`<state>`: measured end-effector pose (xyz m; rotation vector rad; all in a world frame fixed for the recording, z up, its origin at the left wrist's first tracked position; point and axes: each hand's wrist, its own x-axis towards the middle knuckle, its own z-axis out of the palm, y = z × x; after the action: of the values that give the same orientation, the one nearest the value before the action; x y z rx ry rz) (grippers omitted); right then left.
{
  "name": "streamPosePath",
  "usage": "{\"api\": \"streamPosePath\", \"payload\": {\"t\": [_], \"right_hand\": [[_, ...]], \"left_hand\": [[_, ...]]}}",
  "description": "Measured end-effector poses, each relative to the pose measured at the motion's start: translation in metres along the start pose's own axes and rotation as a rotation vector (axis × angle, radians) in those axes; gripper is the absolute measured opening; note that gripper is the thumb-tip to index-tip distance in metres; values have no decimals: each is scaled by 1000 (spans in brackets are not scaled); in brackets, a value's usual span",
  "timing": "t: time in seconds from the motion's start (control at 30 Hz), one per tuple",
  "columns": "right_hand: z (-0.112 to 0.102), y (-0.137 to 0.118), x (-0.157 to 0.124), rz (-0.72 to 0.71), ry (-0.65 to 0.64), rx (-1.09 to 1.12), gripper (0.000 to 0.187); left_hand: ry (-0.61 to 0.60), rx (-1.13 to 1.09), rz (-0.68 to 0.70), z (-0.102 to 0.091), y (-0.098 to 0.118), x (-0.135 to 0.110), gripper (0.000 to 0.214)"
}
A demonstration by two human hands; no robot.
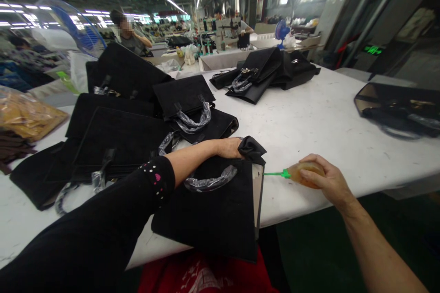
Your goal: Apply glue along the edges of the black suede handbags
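Observation:
A black handbag point(220, 210) with a plastic-wrapped handle lies flat at the near edge of the white table point(309, 123). My left hand point(229, 147) is closed on the bag's folded-back black flap at its top right corner. My right hand point(325, 177) grips a small amber squeeze bottle point(302, 171) with a thin green nozzle. The nozzle tip points left at the bag's open right edge, touching or almost touching it.
Several more black bags are stacked at the left point(117, 142) and at the table's far side point(268, 75). Another bag point(398, 107) lies at the right edge. A yellow plastic bundle point(27, 116) sits far left. A blue fan point(80, 27) and seated people are behind.

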<state>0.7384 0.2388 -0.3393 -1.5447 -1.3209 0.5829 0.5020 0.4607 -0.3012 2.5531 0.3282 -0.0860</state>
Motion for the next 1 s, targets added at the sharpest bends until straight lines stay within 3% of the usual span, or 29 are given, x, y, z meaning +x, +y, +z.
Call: {"api": "streamPosePath", "payload": {"t": [0.17, 0.3, 0.43, 0.57, 0.7, 0.87, 1.0], "right_hand": [[3, 4, -2, 3, 67, 16, 31], [3, 5, -6, 9, -43, 73, 31], [1, 3, -9, -12, 27, 58, 29], [1, 3, -14, -32, -104, 44, 31], [4, 3, -21, -54, 21, 59, 29], [4, 0, -27, -45, -151, 47, 27], [3, -1, -29, -47, -70, 31, 26]], "left_hand": [[-6, -28, -16, 0, 0, -1, 13], [-9, -23, 7, 1, -2, 0, 17], [1, -16, 40, 4, -6, 1, 23], [7, 29, 46, 5, -9, 2, 24], [3, 59, 26, 4, -6, 2, 25], [27, -1, 39, 3, -4, 0, 22], [56, -36, 74, 5, -4, 1, 20]]}}
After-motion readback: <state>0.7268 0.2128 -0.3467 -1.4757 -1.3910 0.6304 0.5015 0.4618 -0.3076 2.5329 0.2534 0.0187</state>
